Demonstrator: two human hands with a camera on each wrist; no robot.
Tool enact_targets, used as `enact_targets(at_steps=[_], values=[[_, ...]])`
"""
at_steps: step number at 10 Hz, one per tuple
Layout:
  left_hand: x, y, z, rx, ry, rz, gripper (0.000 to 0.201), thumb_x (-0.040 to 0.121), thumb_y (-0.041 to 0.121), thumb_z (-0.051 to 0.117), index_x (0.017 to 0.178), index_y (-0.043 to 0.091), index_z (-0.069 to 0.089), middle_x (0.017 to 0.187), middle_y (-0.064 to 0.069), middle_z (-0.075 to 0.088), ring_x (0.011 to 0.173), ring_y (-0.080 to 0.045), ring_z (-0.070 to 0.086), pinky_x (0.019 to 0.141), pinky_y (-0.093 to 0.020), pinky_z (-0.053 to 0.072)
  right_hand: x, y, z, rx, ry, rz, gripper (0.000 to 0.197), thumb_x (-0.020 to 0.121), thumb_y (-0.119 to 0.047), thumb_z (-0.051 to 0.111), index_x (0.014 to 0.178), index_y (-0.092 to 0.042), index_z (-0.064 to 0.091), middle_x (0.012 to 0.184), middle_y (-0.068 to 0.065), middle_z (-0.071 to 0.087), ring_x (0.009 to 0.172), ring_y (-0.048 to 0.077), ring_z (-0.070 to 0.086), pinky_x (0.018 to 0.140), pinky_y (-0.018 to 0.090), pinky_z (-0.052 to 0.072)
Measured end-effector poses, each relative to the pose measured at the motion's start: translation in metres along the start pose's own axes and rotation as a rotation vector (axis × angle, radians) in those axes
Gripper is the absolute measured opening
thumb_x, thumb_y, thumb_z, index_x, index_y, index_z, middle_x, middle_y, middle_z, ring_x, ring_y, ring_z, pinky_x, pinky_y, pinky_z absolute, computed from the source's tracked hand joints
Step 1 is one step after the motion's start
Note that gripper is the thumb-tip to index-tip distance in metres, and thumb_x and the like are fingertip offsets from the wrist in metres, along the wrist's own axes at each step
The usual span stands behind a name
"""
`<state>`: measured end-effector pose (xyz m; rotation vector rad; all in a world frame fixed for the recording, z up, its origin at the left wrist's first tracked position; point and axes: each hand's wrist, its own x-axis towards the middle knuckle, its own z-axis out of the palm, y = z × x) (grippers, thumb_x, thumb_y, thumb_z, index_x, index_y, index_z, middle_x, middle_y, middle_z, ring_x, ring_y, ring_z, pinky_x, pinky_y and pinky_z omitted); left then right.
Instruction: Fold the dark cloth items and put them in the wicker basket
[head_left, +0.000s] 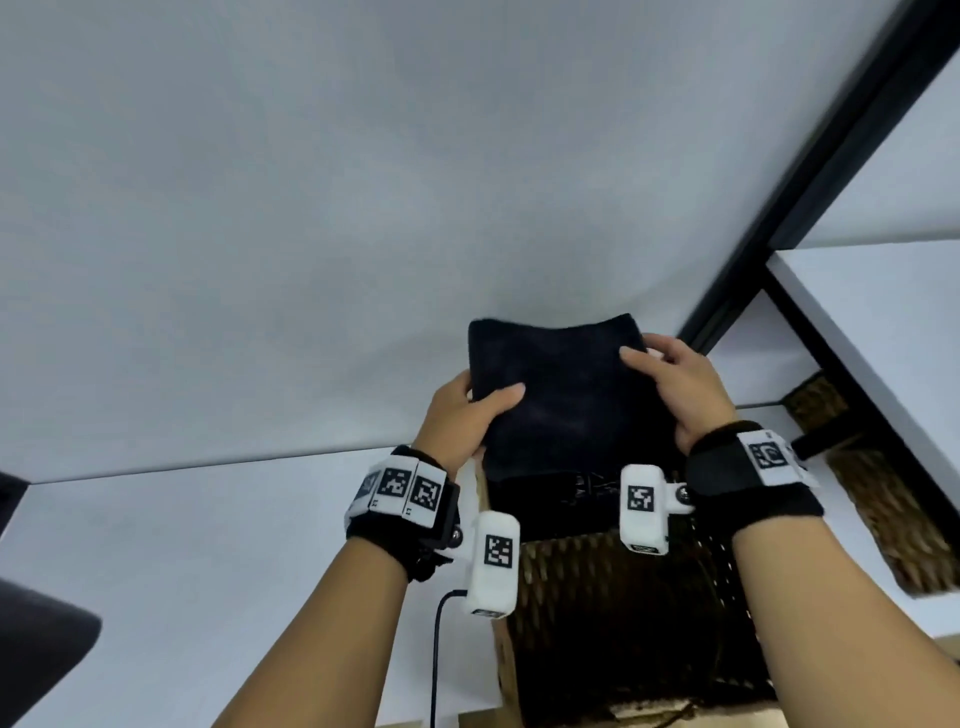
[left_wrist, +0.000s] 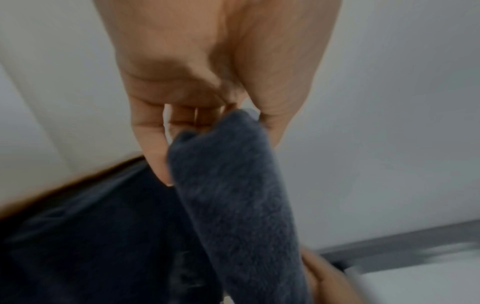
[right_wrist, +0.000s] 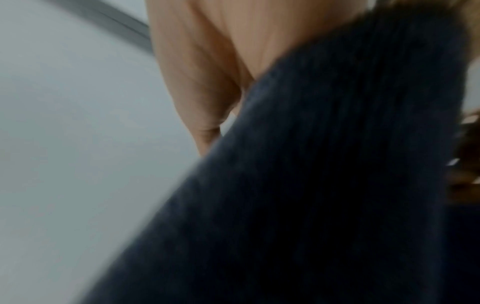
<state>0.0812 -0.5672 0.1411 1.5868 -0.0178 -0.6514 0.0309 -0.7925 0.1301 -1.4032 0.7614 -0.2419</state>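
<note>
A folded dark navy cloth (head_left: 561, 395) hangs in the air over the far end of the wicker basket (head_left: 623, 613), held flat between both hands. My left hand (head_left: 467, 410) grips its left edge, thumb on top and fingers underneath. My right hand (head_left: 675, 379) grips its right edge the same way. The left wrist view shows the cloth (left_wrist: 239, 195) pinched between the fingers (left_wrist: 153, 148) and the thumb. In the blurred right wrist view the cloth (right_wrist: 311, 185) fills the frame below the right hand (right_wrist: 207, 72). More dark cloth (head_left: 566, 488) lies inside the basket.
A white tabletop (head_left: 260, 234) spreads ahead and to the left. A black frame bar (head_left: 810, 187) runs diagonally at the right, beside a white shelf (head_left: 883, 322). A second wicker basket (head_left: 883, 499) sits under that shelf. A black cable (head_left: 436, 660) hangs near my left forearm.
</note>
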Motion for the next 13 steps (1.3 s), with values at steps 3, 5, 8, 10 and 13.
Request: enact_targets(at_steps=[3,5,8,10,13], values=[[0.01,-0.054,0.014,1.253,0.113,0.182,0.08,0.086,0.065,0.046,0.148,0.023,0.021,0.153,-0.013,0.022,0.139,-0.032,0.024,0.109,-0.046,0.032,-0.004,0.064,-0.004,-0.882,-0.068,-0.57,0.041,0.09,-0.024,0.062,0.129,-0.014,0.057,0.138,0.006,0.052,0.129,0.023,0.046,0.11,0.035,0.034],[0.017,-0.072,0.052,1.395,-0.144,0.194,0.083,0.09,0.069,0.027,0.153,0.023,-0.002,0.159,-0.011,-0.015,0.146,-0.03,-0.015,0.119,-0.048,0.006,-0.005,0.086,-0.004,-1.237,-0.211,-0.469,0.047,0.099,-0.038,0.043,0.144,-0.021,0.041,0.154,0.003,0.033,0.145,0.02,0.024,0.112,0.04,0.028],[0.037,-0.107,0.036,1.472,-0.197,0.123,0.077,0.088,0.072,0.011,0.149,0.033,-0.018,0.155,-0.003,-0.03,0.142,-0.021,-0.029,0.116,-0.05,-0.015,-0.001,0.119,0.002,-1.278,-0.207,-0.43,0.05,0.101,-0.04,0.032,0.147,-0.021,0.033,0.156,0.006,0.029,0.145,0.024,0.023,0.109,0.046,0.036],[0.04,-0.106,0.04,1.455,-0.202,0.101,0.077,0.089,0.072,0.013,0.149,0.034,-0.017,0.156,-0.003,-0.029,0.143,-0.022,-0.028,0.115,-0.05,-0.015,0.005,0.118,0.002,-1.254,-0.25,-0.355,0.05,0.101,-0.041,0.032,0.148,-0.023,0.031,0.158,0.004,0.024,0.146,0.021,0.018,0.112,0.044,0.032],[0.034,-0.07,0.036,1.343,-0.151,0.181,0.065,0.096,0.059,0.027,0.152,0.026,0.015,0.161,-0.008,0.002,0.148,-0.026,-0.003,0.117,-0.05,-0.004,-0.045,0.018,0.004,-0.576,-0.119,-0.449,0.027,0.096,-0.022,0.055,0.121,-0.019,0.063,0.121,-0.004,0.065,0.112,0.01,0.061,0.1,0.035,0.048]])
